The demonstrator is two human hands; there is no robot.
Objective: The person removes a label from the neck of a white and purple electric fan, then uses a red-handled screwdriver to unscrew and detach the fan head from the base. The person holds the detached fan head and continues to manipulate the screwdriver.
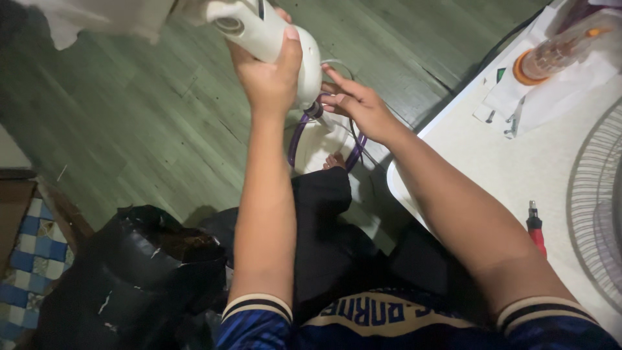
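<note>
Left hand (269, 71), upper centre of frame, is wrapped round a white rounded plastic appliance housing (259, 29), thumb on the near face and the other fingers closed behind it, holding it up above the green plank floor (149, 123). Right hand (359, 104), just right of the housing, fingers (337, 81) stretched out and slightly spread, tips touching the housing's lower edge where a purple cord (297, 136) comes out; it grips nothing that I can see. The cord loops down toward the person's foot, with a thin grey wire alongside.

Risks, as judgement: the housing hangs on one hand only, so a slip of that grip could drop it on the floor or lap. The cord loop near the foot could snag and tug the housing. Fingertips poking at the cord exit could get pinched.

Right of frame: white worktop (492, 162) with a red-handled tool (536, 230), a wire fan grille (599, 201) and a clear container with orange cap (551, 55) on white paper. Lower left: a black crumpled bag (129, 272).
</note>
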